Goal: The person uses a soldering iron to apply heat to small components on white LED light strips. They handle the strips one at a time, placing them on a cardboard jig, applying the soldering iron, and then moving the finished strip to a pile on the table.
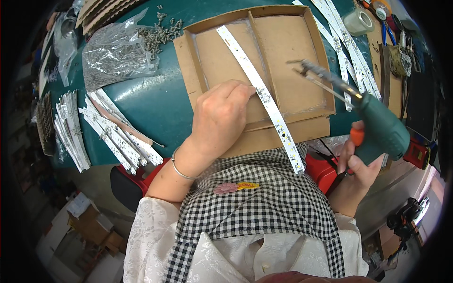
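Note:
A long white LED circuit strip (272, 111) slants over a shallow cardboard tray (264, 38), its near end reaching past the tray's front edge above my checked apron. The fingers of my left hand (219, 113) are pinched together on the strip's left edge, about midway along it; the palm side is hidden. In my right hand (362, 170) is a green soldering gun (383, 126) with an orange trigger. Its metal tip points left, above the tray's right compartment and apart from the strip.
Bundles of LED strips (120, 134) lie on the green table at the left, with more strips (347, 49) beyond the tray at right. Small screws (160, 33) are heaped beside a clear plastic bag (118, 56). A white roll (357, 21) stands at far right.

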`<state>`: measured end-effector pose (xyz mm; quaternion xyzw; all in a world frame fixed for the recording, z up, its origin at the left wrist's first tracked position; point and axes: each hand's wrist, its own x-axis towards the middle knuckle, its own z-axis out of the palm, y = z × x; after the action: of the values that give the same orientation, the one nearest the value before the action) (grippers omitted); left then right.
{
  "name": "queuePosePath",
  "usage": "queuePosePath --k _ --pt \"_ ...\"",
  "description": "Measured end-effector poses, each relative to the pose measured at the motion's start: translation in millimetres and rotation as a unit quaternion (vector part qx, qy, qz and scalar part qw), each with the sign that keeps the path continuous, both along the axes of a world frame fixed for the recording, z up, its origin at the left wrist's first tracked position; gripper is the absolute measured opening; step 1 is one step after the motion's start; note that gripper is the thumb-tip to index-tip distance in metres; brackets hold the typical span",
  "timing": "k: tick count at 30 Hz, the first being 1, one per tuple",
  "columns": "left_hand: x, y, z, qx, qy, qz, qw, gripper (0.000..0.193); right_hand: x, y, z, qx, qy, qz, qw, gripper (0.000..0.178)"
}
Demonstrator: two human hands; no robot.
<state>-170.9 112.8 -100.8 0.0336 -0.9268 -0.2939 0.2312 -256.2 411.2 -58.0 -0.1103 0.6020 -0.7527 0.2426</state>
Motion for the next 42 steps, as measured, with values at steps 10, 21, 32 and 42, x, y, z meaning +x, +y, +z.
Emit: queuePosePath --k 10,21,32,42 --pt "-1.2 3.2 2.9 -0.007 -0.020 0.005 1.000 0.013 -21.2 -2.3 -1.1 0.053 0.180 -0.148 0.971 0.072" --pt "-0.2 4.0 7.9 0.015 -0.010 0.002 1.000 0.015 -59.9 13.1 -54.3 0.329 0.414 -0.246 0.812 0.038" --pt "20.8 7.9 55.8 -0.001 -0.055 -0.128 0.990 0.027 -68.9 -3.1 -57.3 0.319 0.363 -0.273 0.832 0.024" --pt "-4.9 45.5 60.4 -0.116 -0.085 -0.312 0.939 0.033 -78.7 0.1 -41.5 0.356 0.349 -0.213 0.840 0.060"
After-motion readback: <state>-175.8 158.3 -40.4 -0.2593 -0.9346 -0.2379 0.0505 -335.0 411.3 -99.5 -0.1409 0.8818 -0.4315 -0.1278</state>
